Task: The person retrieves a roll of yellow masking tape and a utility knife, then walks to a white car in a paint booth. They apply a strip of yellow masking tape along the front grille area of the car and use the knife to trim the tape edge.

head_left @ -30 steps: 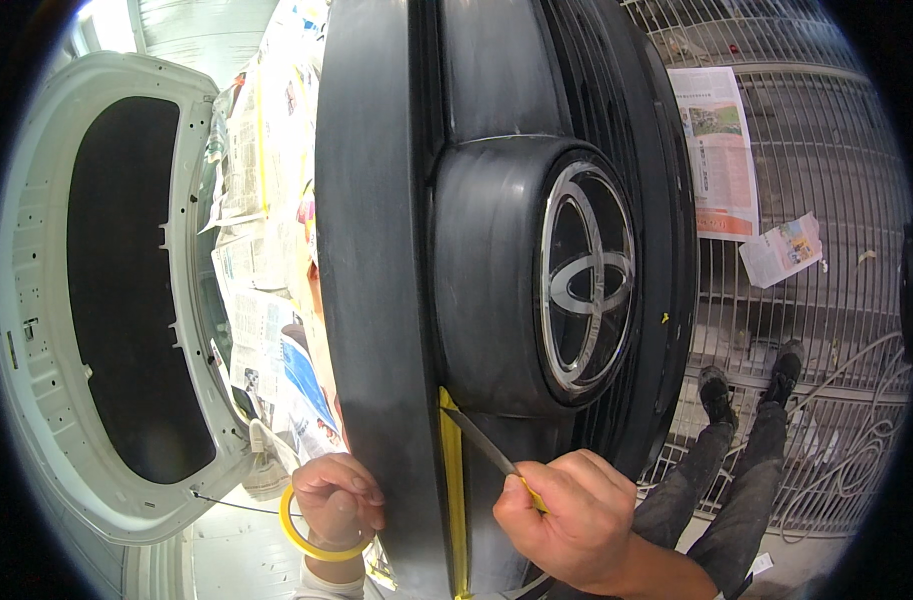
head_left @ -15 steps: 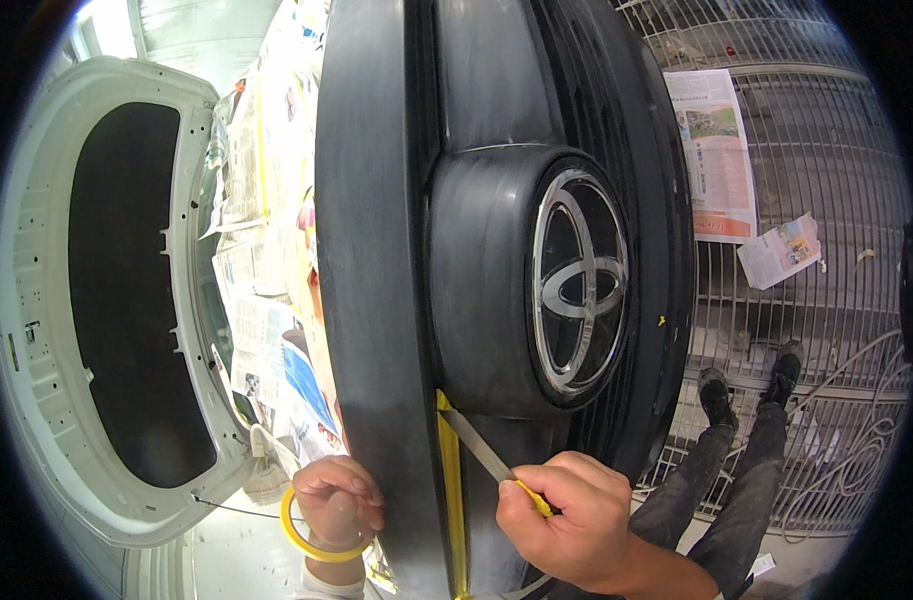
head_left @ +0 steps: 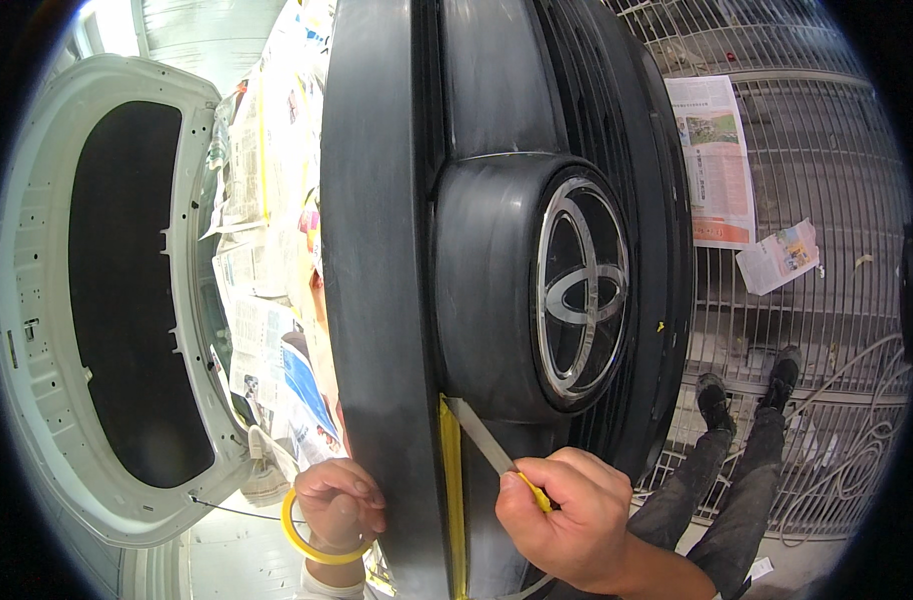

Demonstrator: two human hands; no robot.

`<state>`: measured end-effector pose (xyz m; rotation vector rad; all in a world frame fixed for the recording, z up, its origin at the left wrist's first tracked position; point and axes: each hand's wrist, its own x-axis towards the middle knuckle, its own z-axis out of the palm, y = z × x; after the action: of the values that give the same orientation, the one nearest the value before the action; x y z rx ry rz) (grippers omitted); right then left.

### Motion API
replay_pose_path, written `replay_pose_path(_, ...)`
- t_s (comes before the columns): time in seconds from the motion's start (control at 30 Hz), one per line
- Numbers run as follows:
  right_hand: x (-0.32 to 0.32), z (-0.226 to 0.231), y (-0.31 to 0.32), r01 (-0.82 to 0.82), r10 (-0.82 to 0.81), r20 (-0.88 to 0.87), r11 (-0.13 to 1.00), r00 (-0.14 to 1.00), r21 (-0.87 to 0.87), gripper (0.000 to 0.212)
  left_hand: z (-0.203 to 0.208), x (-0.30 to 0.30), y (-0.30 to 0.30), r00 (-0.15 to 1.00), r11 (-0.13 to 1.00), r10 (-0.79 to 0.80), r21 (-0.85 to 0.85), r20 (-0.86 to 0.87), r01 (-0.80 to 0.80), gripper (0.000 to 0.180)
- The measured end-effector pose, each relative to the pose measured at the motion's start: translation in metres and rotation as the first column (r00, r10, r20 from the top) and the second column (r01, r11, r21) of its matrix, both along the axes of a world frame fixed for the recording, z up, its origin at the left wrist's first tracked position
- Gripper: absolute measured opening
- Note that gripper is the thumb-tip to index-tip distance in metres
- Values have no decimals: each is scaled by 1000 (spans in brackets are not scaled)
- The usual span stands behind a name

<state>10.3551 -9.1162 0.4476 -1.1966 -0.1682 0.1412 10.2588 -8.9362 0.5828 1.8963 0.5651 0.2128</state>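
My right hand (head_left: pixel 567 510) is closed round a yellow-handled knife (head_left: pixel 489 440) with a long flat metal blade. Its tip touches the upper end of a strip of yellow masking tape (head_left: pixel 454 500), which runs down the groove of a dark grey car front panel (head_left: pixel 382 250). At the panel's left edge rests my left hand (head_left: pixel 345 500), its fingers loosely bent and gripping nothing I can see. A roll of yellow tape (head_left: pixel 295 530) hangs round that wrist. Just above the blade, a chrome oval emblem (head_left: pixel 547 300) sits in a rounded housing.
Newspaper sheets (head_left: pixel 247 190) cover the area left of the panel. Beyond them stands a white car tailgate (head_left: pixel 192 330). On the right, a metal floor grating (head_left: pixel 807 180) bears newspaper (head_left: pixel 717 150) and a coiled hose (head_left: pixel 847 480). My legs and dark shoes (head_left: pixel 717 400) show there too.
The knife tip has shifted slightly at the tape's upper end, where the tape now lies lower against the groove. My left hand stays in place.
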Motion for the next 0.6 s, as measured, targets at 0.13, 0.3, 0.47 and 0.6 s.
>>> replay_pose_path(0.13,1,2,1,0,1,8,999,1000,-45,8,0,0,0,1000,1000,0,0,-2,0,27)
replay_pose_path(0.3,1,3,4,49,-33,95,985,995,-164,11,1,1,-1,1000,1000,14,-6,-14,-14,27)
replay_pose_path(0.47,2,13,3,71,-26,159,957,987,-280,9,-1,0,2,999,999,-51,8,12,51,26)
replay_pose_path(0.6,4,19,-2,-38,51,73,986,996,-163,7,0,0,4,998,998,-57,14,-4,57,26)
